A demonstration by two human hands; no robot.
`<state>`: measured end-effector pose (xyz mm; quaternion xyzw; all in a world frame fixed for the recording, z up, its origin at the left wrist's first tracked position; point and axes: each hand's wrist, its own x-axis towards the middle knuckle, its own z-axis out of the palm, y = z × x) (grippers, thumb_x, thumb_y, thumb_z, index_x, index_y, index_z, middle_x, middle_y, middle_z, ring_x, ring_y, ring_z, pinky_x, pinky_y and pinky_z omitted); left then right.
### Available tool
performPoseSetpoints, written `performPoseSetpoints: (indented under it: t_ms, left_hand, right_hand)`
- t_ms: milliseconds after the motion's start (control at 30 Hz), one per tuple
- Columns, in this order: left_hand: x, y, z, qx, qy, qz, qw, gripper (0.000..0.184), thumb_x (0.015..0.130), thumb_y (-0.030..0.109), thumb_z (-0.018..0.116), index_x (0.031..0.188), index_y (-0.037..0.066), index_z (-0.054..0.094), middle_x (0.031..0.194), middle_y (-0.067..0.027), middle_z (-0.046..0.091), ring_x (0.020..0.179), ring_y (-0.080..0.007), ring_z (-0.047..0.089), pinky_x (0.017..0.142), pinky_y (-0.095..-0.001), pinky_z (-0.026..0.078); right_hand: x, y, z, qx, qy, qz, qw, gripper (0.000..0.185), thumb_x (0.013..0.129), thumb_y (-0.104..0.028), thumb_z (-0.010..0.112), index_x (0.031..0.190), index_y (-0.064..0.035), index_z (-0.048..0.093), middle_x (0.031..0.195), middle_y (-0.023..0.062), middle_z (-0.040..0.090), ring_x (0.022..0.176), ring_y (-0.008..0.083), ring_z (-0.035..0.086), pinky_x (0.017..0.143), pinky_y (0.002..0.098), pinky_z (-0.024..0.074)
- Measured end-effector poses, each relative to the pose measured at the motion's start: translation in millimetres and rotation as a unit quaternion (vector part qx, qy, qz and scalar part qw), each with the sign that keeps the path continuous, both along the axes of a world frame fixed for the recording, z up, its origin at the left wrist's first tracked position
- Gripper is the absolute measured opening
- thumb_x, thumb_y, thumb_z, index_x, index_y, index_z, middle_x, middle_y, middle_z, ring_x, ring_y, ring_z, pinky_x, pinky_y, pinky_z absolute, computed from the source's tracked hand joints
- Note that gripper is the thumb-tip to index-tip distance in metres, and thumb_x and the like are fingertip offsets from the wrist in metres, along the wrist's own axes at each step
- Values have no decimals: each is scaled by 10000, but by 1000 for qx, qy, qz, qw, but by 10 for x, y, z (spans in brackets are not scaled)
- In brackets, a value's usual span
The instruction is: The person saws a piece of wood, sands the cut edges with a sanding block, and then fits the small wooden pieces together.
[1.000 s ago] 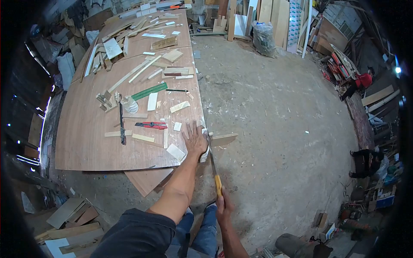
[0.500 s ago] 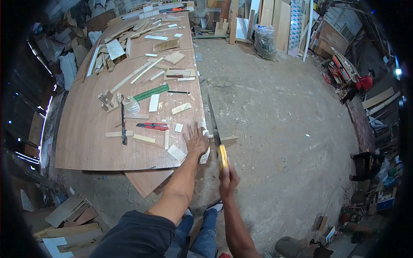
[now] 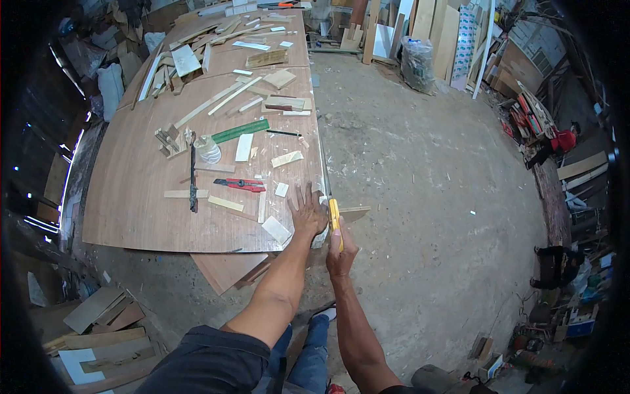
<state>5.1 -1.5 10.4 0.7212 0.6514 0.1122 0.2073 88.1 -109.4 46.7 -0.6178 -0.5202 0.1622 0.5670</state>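
Observation:
My left hand (image 3: 308,211) lies with spread fingers at the right edge of the plywood table (image 3: 144,210), on a pale piece mostly hidden under it. My right hand (image 3: 341,251) is wrapped round the yellow handle of a saw (image 3: 335,217), just beyond that edge; most of its blade is hidden. A wooden piece (image 3: 356,213) juts out past the table edge beside the saw. Left of my left hand lie a small white block (image 3: 281,190), a white rectangular piece (image 3: 276,230) and a red cutter knife (image 3: 240,184).
A green ruler (image 3: 241,131), a clear plastic cup (image 3: 208,150) and wood strips (image 3: 226,203) lie on the table. Scrap wood (image 3: 187,60) is heaped farther back. Boards (image 3: 426,26) lean behind a plastic bag (image 3: 417,64). Two people (image 3: 563,139) (image 3: 556,267) are at the right.
The saw and my right hand moved down and back, then forward to the table edge. My left hand stays on the table. The whole view has shifted slightly.

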Motion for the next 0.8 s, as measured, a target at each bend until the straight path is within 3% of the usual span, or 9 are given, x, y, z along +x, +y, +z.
performPoseSetpoints:
  t_ms: [33, 267, 333, 367, 433, 500, 600, 700, 800]
  left_hand:
    - [3, -10, 11, -6, 4, 0, 1000, 475, 1018, 388, 371, 1404, 119, 442, 1646, -137, 130, 1519, -411, 0, 1151, -680, 18]
    - [10, -25, 1, 13, 19, 1, 1000, 458, 1014, 368, 376, 1400, 129, 437, 1647, -137, 135, 1517, -417, 20, 1153, -677, 13]
    - [7, -25, -18, 17, 24, -4, 1000, 451, 1007, 361, 393, 1390, 126, 428, 1649, -138, 126, 1518, -413, 19, 1160, -669, 4]
    - [6, -16, -11, 17, 24, -7, 1000, 451, 1007, 361, 393, 1390, 126, 428, 1649, -138, 126, 1518, -413, 19, 1160, -669, 4]
    - [16, -6, 28, -9, 11, 4, 1000, 451, 997, 358, 415, 1382, 123, 422, 1651, -138, 119, 1520, -405, 19, 1166, -659, 4]
    - [33, -14, 61, -23, 2, 8, 1000, 459, 990, 355, 427, 1389, 130, 421, 1651, -141, 119, 1521, -400, 15, 1171, -653, 4]
    - [30, 9, 46, -17, -19, 16, 1000, 464, 991, 359, 420, 1396, 131, 420, 1647, -155, 127, 1519, -410, -7, 1168, -659, -4]
    - [37, 14, 70, -37, -22, 20, 999, 456, 1010, 397, 391, 1394, 156, 449, 1656, -119, 115, 1525, -377, -36, 1177, -647, -37]
    - [15, 8, 56, -39, -29, 18, 999, 462, 1006, 397, 391, 1394, 154, 446, 1654, -124, 122, 1525, -379, -38, 1176, -649, -35]
  right_hand:
    - [-23, -45, 65, -61, 44, 18, 997, 388, 985, -101, 475, 1277, 138, 564, 1261, 306, 615, 1161, 340, 641, 966, 378, 500]
    - [20, -672, 13, -103, 151, 21, 983, 371, 971, -30, 532, 1326, 72, 563, 1205, 279, 656, 1101, 251, 664, 915, 324, 510]
    - [44, -1038, 167, -181, 97, 11, 979, 372, 971, -27, 542, 1335, 45, 571, 1066, 213, 709, 918, 191, 688, 794, 280, 520]
    - [60, -1225, 214, -181, 98, 8, 979, 372, 971, -27, 542, 1335, 45, 571, 1066, 213, 709, 918, 191, 688, 794, 280, 520]
    - [98, -1629, 275, -176, 71, 19, 982, 364, 973, -22, 534, 1329, 41, 581, 913, 142, 710, 728, 145, 642, 660, 265, 498]
    - [99, -2032, 274, -114, 21, 7, 993, 348, 1000, -67, 505, 1322, 39, 586, 763, 36, 606, 645, 93, 540, 570, 243, 439]
    - [132, -2513, 728, -194, 63, -26, 979, 352, 992, -90, 524, 1314, 36, 593, 781, 52, 625, 635, 102, 546, 563, 250, 446]
    - [221, -2911, 635, -197, 60, -68, 976, 353, 988, -105, 534, 1296, 53, 597, 810, 79, 655, 634, 114, 566, 569, 250, 461]
    - [263, -2485, 1040, -250, 102, -74, 960, 350, 987, -111, 539, 1275, 80, 598, 846, 94, 681, 673, 117, 595, 611, 243, 481]
